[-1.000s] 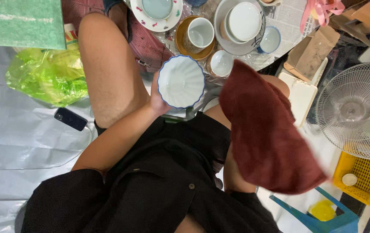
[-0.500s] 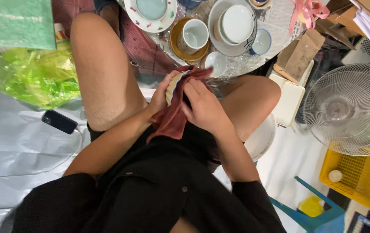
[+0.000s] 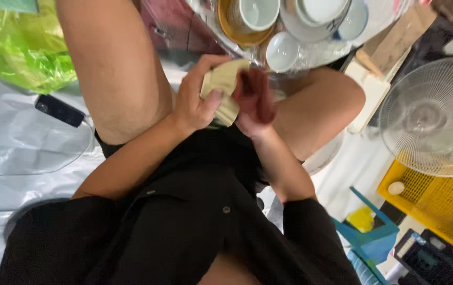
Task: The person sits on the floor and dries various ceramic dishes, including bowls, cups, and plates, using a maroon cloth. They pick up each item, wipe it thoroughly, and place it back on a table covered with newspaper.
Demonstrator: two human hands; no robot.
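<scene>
A: Left hand (image 3: 197, 103) is clenched round a pale, cream-coloured bowl (image 3: 225, 89); thumb lies across its near face, fingers wrapped behind it; the bowl sits tilted on edge, above the lap, between the two bare knees.

B: Right hand?

A: Right hand (image 3: 255, 103) is pressed against the bowl's right side, with a dark red cloth (image 3: 253, 95) bunched over the fingers; motion blur there; it looks closed on the cloth, but single fingers can't be made out, and where cloth ends and hand begins is unclear.

B: What's hidden?

A: The bowl's far rim and inside are covered by both hands and the cloth; the pile of white cups and plates (image 3: 284, 21) just beyond the knees is cut off at the top edge; the green plastic bag (image 3: 20, 47) runs off the upper left corner; the fan (image 3: 432, 116) is clipped at the right edge.

B: Arm pose?

A: Both forearms come up from black sleeves and converge at the middle; left forearm slants up rightwards along the left thigh; right forearm is steeper, wrist bent in toward the bowl; a dark phone (image 3: 60, 110) lies on the grey sheet (image 3: 15, 153), well apart to the left; yellow crate (image 3: 437, 200) at lower right.
</scene>
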